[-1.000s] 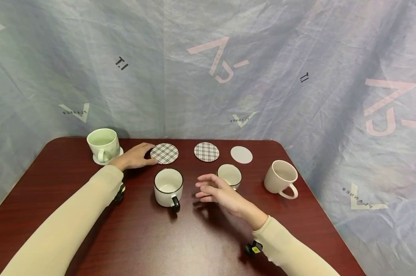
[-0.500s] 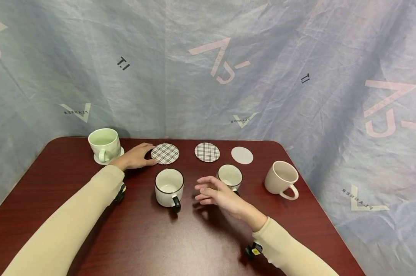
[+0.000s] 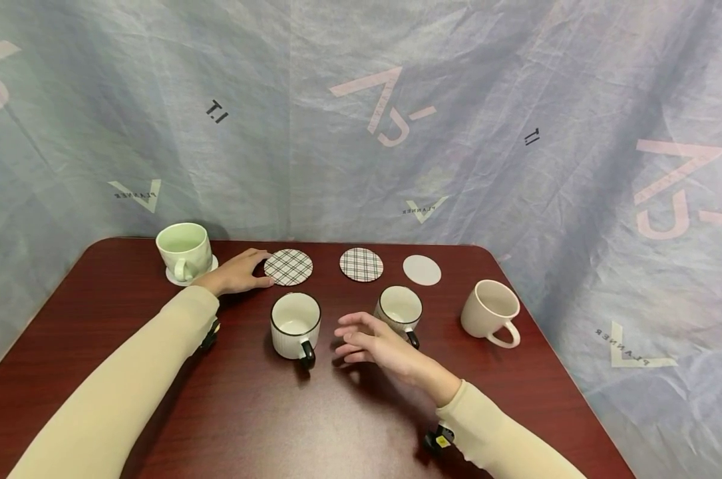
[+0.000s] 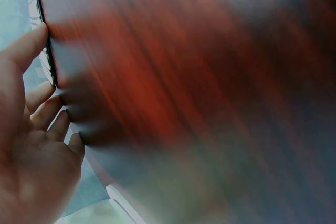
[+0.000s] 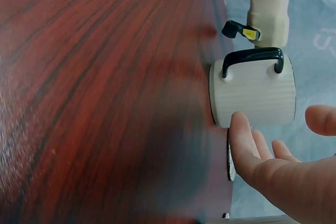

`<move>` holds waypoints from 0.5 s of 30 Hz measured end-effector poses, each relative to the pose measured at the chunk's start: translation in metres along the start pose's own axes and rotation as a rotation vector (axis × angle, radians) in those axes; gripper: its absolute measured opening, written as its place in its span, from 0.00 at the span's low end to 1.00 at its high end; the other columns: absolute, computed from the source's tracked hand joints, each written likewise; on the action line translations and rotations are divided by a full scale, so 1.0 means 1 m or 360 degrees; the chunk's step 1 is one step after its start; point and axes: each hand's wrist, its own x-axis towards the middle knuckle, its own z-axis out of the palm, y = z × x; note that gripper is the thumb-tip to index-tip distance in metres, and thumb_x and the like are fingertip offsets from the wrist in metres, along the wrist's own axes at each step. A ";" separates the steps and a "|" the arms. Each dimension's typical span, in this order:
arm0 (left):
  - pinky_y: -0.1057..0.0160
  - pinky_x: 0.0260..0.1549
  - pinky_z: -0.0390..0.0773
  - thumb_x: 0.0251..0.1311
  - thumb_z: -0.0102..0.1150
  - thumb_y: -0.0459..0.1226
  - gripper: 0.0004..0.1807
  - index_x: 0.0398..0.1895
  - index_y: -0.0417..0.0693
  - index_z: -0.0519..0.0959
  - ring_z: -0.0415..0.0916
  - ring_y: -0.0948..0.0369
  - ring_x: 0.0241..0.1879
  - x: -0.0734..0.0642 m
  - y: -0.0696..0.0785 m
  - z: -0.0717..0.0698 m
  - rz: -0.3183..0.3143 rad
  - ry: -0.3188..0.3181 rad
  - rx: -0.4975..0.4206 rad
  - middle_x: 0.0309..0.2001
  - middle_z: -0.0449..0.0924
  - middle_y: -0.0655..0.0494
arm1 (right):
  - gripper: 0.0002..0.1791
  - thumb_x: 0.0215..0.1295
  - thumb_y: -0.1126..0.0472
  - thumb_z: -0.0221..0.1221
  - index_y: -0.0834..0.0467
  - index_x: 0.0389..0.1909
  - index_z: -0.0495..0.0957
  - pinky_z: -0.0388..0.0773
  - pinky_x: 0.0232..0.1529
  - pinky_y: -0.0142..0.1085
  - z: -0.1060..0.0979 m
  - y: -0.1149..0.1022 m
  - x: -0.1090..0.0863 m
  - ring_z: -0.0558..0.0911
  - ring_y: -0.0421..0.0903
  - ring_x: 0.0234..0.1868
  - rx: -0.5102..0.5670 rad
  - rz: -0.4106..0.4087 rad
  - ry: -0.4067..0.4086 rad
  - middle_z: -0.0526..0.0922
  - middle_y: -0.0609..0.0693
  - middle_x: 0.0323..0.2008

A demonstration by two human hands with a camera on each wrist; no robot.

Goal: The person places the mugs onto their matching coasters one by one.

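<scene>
My left hand lies at the left edge of a round plaid coaster, thumb and fingertips spread along its rim; the left wrist view also shows a fingertip at the coaster. My right hand hovers with loosely bent fingers and nothing in its grasp. It is between a larger white ribbed mug with black rim and handle and a smaller similar mug, partly hidden behind it. In the right wrist view the larger mug appears beyond the fingers, apparently apart from them.
A pale green mug stands on a white coaster at the back left. Another plaid coaster and a plain white coaster lie along the back. A cream mug stands near the right edge of the dark red table.
My right hand has drifted slightly left and toward me, baring the small mug's black handle. The left hand keeps its place at the coaster. The head view has shifted a little.
</scene>
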 end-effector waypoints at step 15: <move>0.33 0.75 0.57 0.74 0.64 0.47 0.41 0.80 0.33 0.62 0.55 0.32 0.78 -0.001 -0.001 0.001 0.0008 -0.0026 -0.0060 0.78 0.57 0.28 | 0.27 0.80 0.61 0.54 0.71 0.72 0.64 0.82 0.63 0.52 0.015 0.004 0.004 0.85 0.64 0.60 0.0038 0.0011 -0.0116 0.72 0.73 0.69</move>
